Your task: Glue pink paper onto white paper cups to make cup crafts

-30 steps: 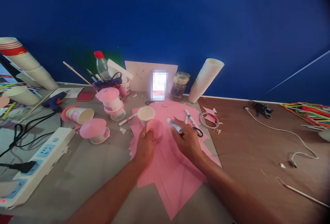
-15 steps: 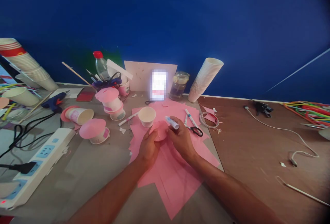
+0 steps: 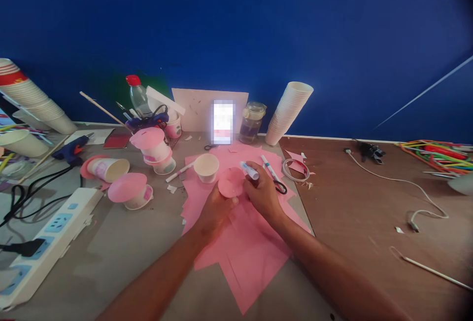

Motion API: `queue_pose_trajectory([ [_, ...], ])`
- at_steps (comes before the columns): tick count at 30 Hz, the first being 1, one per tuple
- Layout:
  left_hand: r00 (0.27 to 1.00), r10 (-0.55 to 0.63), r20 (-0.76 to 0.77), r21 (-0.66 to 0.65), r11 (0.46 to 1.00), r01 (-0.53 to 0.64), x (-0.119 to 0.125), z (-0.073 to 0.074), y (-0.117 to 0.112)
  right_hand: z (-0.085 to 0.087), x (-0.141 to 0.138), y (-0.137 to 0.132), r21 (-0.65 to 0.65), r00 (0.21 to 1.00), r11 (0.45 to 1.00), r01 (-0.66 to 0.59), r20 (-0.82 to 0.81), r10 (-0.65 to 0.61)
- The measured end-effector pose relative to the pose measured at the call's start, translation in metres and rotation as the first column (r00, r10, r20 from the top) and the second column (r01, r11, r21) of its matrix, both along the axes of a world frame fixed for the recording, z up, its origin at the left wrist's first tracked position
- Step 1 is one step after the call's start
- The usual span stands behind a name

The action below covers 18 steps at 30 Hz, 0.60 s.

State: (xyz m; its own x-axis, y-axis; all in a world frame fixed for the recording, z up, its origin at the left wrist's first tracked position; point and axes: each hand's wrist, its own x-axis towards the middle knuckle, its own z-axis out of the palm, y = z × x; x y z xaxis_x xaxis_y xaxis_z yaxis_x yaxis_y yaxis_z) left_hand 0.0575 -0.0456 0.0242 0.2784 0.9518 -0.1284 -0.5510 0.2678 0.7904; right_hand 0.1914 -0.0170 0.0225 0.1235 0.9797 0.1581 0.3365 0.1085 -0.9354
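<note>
My left hand point(image 3: 215, 208) pinches a round pink paper disc point(image 3: 230, 182) and holds it up over a pile of pink paper sheets point(image 3: 244, 242). My right hand point(image 3: 263, 192) is closed round a white glue stick with a blue band point(image 3: 250, 170), its tip right at the disc's right edge. An open white paper cup point(image 3: 206, 167) stands just behind the disc. Black-handled scissors point(image 3: 280, 186) and a white marker point(image 3: 268, 167) lie beside my right hand.
Pink-topped paper cups point(image 3: 130, 190) point(image 3: 153, 145) sit to the left, with a white power strip point(image 3: 40, 242), black cables and a blue glue gun point(image 3: 70, 149). Cup stacks point(image 3: 288, 112) point(image 3: 27, 96), a lit phone point(image 3: 222, 122) and a glass jar point(image 3: 251, 123) line the back. Coloured straws point(image 3: 439, 155) and white cables point(image 3: 410, 185) lie right.
My right hand brought the glue stick left to the pink disc. My left hand raised the disc and turned it more face-on. The view has shifted slightly.
</note>
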Motion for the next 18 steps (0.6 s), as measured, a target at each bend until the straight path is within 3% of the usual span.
queue_pose_trajectory([
  [7, 0.997, 0.08, 0.0, -0.096, 0.992, -0.08, -0.004, -0.004, 0.006, 0.002, 0.006, 0.003, -0.092, 0.983, 0.983, -0.16, 0.076, 0.167],
  [18, 0.98, 0.148, -0.134, -0.147, 0.975, -0.167, -0.005, -0.016, 0.007, 0.004, 0.003, 0.0, -0.074, 0.953, 0.97, -0.233, 0.184, 0.243],
])
